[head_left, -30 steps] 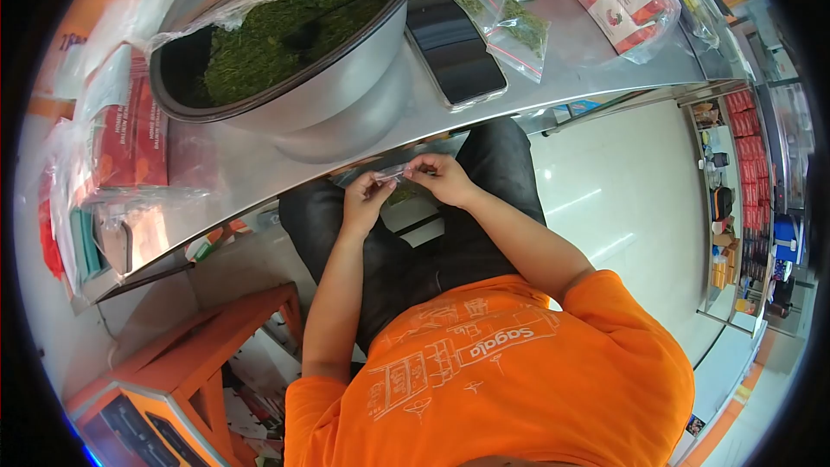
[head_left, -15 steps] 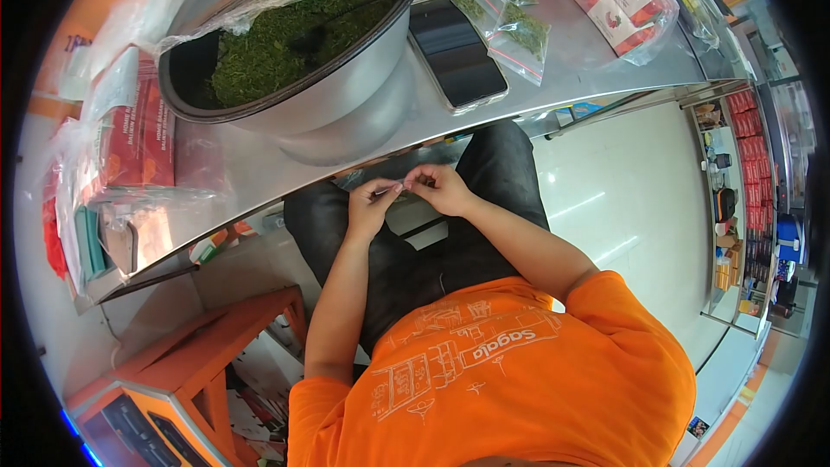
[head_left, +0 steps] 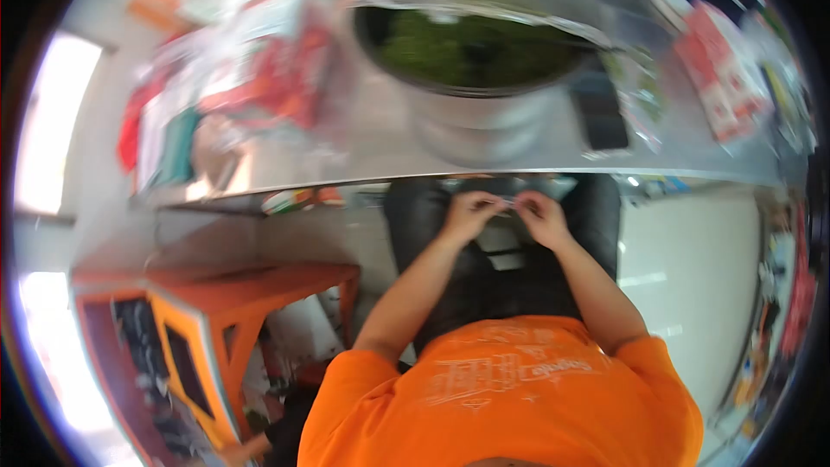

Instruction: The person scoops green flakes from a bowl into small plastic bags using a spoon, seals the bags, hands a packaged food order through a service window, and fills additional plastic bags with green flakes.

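Observation:
My left hand and my right hand meet fingertip to fingertip above my lap, just below the table edge. Both pinch a small clear plastic bag, blurred by motion. Beyond them on the metal table stands a large round pot holding chopped green leaves, with plastic film along its rim. Right of the pot lies a dark phone, and beside it are small clear bags with green contents.
Red packets in plastic lie at the table's left. Red and white packs are at the right. An orange wooden stand is on the lower left, with another person's arm near it. Stocked shelves line the far right.
The view has swung left, so everything appears further right and blurred. The other person's arm has come into view at the lower left. My hands still pinch the small bag.

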The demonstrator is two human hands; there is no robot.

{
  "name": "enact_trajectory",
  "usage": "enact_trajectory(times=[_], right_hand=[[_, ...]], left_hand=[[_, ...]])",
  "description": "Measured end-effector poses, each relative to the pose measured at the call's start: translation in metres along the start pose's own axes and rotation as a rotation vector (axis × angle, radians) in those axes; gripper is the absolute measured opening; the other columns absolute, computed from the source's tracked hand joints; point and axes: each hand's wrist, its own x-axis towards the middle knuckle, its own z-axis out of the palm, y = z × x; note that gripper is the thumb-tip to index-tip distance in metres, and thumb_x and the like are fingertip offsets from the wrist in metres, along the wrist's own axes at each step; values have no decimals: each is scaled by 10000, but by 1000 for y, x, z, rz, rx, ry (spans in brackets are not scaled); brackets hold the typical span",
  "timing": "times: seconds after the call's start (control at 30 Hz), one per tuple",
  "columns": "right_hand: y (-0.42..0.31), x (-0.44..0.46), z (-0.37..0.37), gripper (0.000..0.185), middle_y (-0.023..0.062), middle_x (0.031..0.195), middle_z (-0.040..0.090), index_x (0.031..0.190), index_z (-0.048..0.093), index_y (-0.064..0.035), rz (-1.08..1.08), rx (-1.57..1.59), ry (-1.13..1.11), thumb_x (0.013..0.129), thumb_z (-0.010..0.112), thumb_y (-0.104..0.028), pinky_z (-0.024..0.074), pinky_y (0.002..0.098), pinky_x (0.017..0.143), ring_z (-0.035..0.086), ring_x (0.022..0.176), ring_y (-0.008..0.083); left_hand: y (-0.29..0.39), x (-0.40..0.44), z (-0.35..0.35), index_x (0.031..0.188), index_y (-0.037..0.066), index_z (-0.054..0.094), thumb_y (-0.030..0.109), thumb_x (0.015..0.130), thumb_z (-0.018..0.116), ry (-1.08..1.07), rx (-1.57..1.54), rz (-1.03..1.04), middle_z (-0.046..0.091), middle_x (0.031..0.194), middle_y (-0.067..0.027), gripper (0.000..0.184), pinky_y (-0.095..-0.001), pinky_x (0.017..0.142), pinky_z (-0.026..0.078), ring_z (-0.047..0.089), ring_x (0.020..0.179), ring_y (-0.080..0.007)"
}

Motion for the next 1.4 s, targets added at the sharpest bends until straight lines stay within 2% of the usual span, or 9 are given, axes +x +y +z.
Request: enact_trajectory(times=[0.1, 0.27, 0.4, 0.53, 0.77, 0.93, 1.2, 1.3, 1.4], right_hand=[[-13, 1, 1, 91, 18, 894, 686, 1020, 670, -16, 65, -3, -104, 962, 659, -86, 505, 251, 757, 622, 837, 84], [-10, 2, 7, 76, -8, 809, 665, 984, 661, -9, 153, -76, -68, 976, 645, -83, 452, 220, 636, 569, 722, 37], [-11, 7, 4, 42, -38, 773, 625, 942, 664, -32, 137, 78, -58, 962, 648, -65, 387, 202, 605, 512, 677, 26], [-17, 2, 3, 48, -54, 748, 584, 917, 644, -37, 149, -16, -149, 945, 609, -22, 362, 204, 592, 482, 657, 28], [-20, 1, 5, 50, -35, 748, 575, 942, 609, -39, 142, -81, -202, 964, 574, -11, 384, 217, 608, 490, 662, 40], [-9, -2, 5, 62, -24, 741, 580, 921, 599, -31, 124, -103, -190, 976, 571, -22, 411, 222, 623, 508, 675, 38], [6, -6, 4, 189, -44, 642, 529, 807, 583, -46, 81, -335, -159, 981, 622, -108, 355, 241, 532, 464, 591, 31], [14, -5, 2, 224, -42, 627, 521, 774, 569, -37, 18, -351, -165, 975, 628, -116, 328, 240, 525, 441, 581, 31], [27, -4, 0, 253, -36, 603, 499, 745, 551, -38, -8, -337, -163, 979, 607, -113, 319, 247, 517, 433, 569, 38]], left_hand=[[-7, 3, -5, 1002, -8, 758, 162, 897, 760, -42, 27, 5, 761, 959, -90, 199, -288, 805, 548, 694, 878, -130], [-10, 5, -5, 991, -44, 743, 115, 899, 751, -51, -86, -38, 757, 961, -96, 184, -286, 846, 552, 700, 928, -145], [-20, 7, -3, 998, -41, 730, 88, 924, 713, -3, -286, 18, 752, 1000, -101, 150, -284, 873, 541, 695, 950, -141], [-26, 8, -5, 924, -20, 718, 93, 921, 718, -55, -220, 26, 749, 974, -89, 112, -276, 841, 538, 688, 917, -128], [-15, 4, -3, 939, -14, 734, 147, 939, 707, -63, -160, 69, 751, 936, -67, 164, -261, 771, 519, 671, 861, -96], [-25, 6, -5, 980, -10, 743, 144, 940, 690, -111, -47, 134, 753, 893, -82, 168, -284, 745, 527, 685, 822, -124], [-20, 4, -3, 907, -21, 754, 215, 876, 738, -123, 86, 284, 744, 828, -149, 238, -316, 741, 539, 714, 780, -194], [-37, 11, 4, 877, -31, 751, 252, 843, 747, -99, 91, 364, 725, 773, -172, 285, -353, 666, 518, 697, 692, -222], [-31, 10, 5, 876, -36, 741, 278, 846, 737, -123, 178, 290, 711, 786, -194, 315, -381, 660, 501, 685, 697, -251]])
